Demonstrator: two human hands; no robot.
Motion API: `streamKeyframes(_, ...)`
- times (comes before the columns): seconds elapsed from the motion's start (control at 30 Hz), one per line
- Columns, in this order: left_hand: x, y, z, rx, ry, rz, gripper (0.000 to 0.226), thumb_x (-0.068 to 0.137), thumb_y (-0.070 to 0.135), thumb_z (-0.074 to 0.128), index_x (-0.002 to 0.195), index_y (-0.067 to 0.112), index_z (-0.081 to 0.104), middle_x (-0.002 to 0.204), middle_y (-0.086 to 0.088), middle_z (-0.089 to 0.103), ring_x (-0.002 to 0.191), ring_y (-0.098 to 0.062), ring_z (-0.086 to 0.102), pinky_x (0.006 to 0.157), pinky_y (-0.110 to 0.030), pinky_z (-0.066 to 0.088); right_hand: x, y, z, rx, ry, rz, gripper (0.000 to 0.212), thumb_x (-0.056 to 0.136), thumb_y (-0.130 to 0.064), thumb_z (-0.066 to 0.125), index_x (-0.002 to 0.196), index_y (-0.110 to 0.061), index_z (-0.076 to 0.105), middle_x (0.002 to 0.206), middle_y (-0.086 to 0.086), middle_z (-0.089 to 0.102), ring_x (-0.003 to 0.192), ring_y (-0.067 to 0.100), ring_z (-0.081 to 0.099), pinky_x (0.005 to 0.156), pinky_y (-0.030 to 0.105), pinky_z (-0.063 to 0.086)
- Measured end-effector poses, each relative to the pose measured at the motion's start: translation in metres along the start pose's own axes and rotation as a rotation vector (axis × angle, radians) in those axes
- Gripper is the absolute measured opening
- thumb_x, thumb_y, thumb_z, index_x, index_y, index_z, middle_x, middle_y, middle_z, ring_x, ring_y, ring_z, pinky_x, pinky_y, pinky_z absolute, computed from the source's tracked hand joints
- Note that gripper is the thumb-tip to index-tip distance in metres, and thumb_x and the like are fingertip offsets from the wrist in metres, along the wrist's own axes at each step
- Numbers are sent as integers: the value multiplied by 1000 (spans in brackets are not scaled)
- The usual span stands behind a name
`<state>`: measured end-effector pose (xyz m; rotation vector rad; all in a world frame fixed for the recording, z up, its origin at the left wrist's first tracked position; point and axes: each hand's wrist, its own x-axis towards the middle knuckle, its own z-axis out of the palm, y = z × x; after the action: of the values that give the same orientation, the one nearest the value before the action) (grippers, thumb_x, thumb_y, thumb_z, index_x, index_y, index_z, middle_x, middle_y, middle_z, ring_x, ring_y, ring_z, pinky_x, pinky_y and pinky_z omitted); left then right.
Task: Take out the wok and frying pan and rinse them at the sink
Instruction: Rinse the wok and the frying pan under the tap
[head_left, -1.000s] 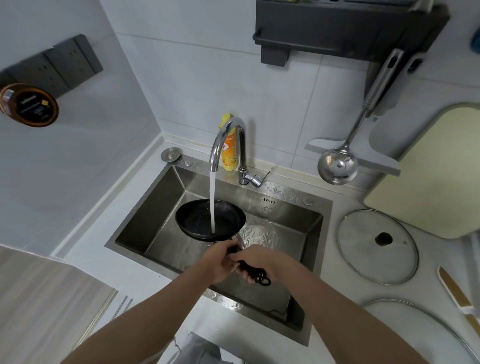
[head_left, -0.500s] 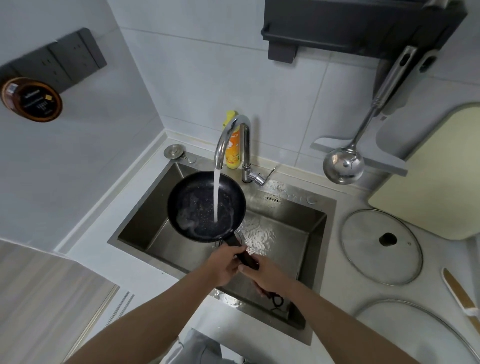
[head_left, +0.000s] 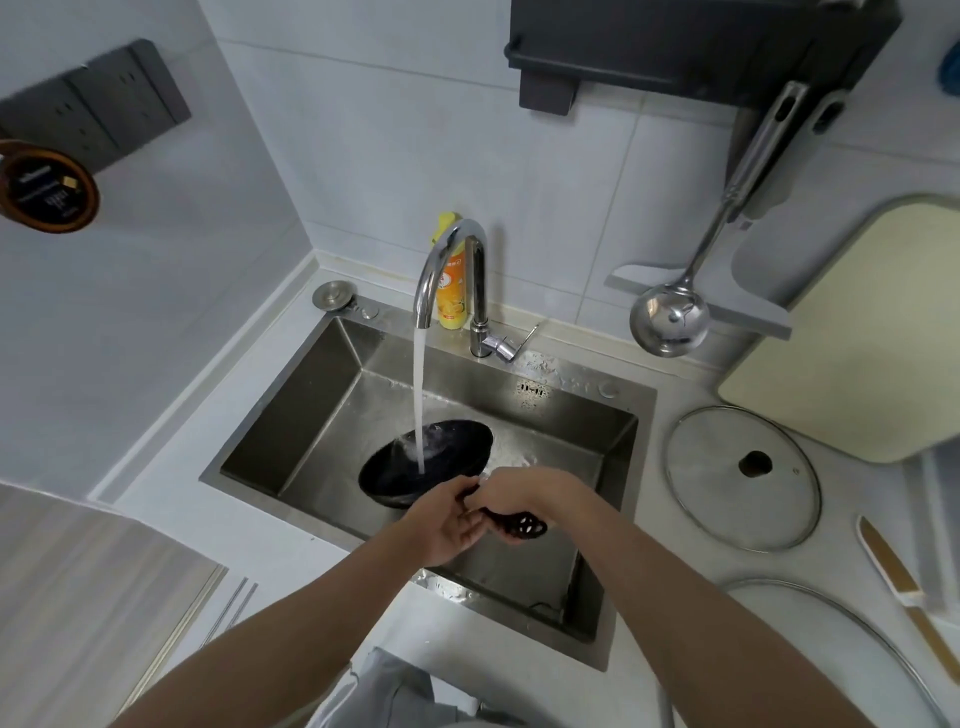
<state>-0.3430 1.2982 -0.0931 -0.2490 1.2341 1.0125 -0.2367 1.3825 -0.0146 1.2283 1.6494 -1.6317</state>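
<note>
Black round frying pan (head_left: 431, 462) held tilted inside stainless steel sink (head_left: 291, 415); water stream from curved chrome faucet (head_left: 447, 265) strikes its inner surface. Left hand (head_left: 447, 514) and right hand (head_left: 524, 491) both grip the pan's black handle (head_left: 514, 524). Glass lid (head_left: 743, 475) flat on counter, right of sink.

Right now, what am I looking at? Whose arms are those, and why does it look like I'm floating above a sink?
The camera sits on a person's head, looking down, so you see their own arms. Both the left hand and right hand grip the handle of a black frying pan, tilted inside the metal sink. Water from the faucet pours into the pan. On the counter to the right lies a glass lid. A ladle hangs on the wall.
</note>
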Motion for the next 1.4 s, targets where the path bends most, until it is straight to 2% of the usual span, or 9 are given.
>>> streamKeyframes(0.1,2,-4,1,6,-8,-6,10,92,17,54,88,11,60,67,-2,64,56,-15,58,63,-28,49,8,10,17,-443,152,-47,23,96,-22,50,82,-7,60,67,8,64,50,17,58,47,23,44)
streamKeyframes(0.2,1,-3,1,-1,-6,-1,18,93,14,50,78,10,58,61,-2,63,44,-13,53,48,-24,39,23,33,30,-613,336,-148,33,96,-39,49,111,-12,59,90,3,65,72,19,62,59,29,45)
streamKeyframes(0.37,11,-3,-10,53,50,68,20,89,17,63,108,12,68,103,-4,63,63,-12,51,47,-21,41,19,55,32,-220,318,-334,12,96,-41,54,94,-31,47,66,-11,52,50,1,49,49,19,37)
streamKeyframes(0.5,9,-1,-9,132,166,204,21,80,10,75,99,10,65,76,-7,61,58,-14,51,49,-25,40,16,59,36,107,185,-353,29,98,-39,53,92,-10,55,51,2,55,34,15,47,39,25,40)
streamKeyframes(0.7,13,13,-2,129,307,254,14,76,4,77,83,3,65,72,-12,63,50,-15,55,44,-22,47,8,28,40,-186,345,-340,31,102,-31,37,100,-10,60,73,7,63,62,24,60,60,30,45)
streamKeyframes(0.77,9,18,0,113,272,213,7,76,1,72,73,3,66,63,-12,62,46,-17,53,46,-25,43,7,17,39,-258,350,-295,26,96,-25,43,113,-16,60,95,10,69,77,24,64,65,29,45)
streamKeyframes(0.9,7,22,-3,-6,117,97,16,94,10,55,79,6,61,73,-11,62,65,-24,57,63,-33,44,5,4,30,45,203,-185,34,83,-8,49,114,-10,60,83,18,70,56,23,62,50,26,51)
streamKeyframes(1.03,8,18,-7,-53,24,69,9,97,13,49,93,8,56,82,-11,60,71,-24,56,66,-33,41,2,1,27,-29,214,-132,30,86,-9,49,113,-3,59,66,13,63,44,19,56,43,22,47)
streamKeyframes(1.4,5,-3,-1,-37,-25,120,11,90,17,62,98,9,62,91,-7,68,70,-18,65,57,-27,50,1,44,5,320,23,-157,25,84,-15,73,106,-8,62,69,6,63,58,15,61,58,26,52)
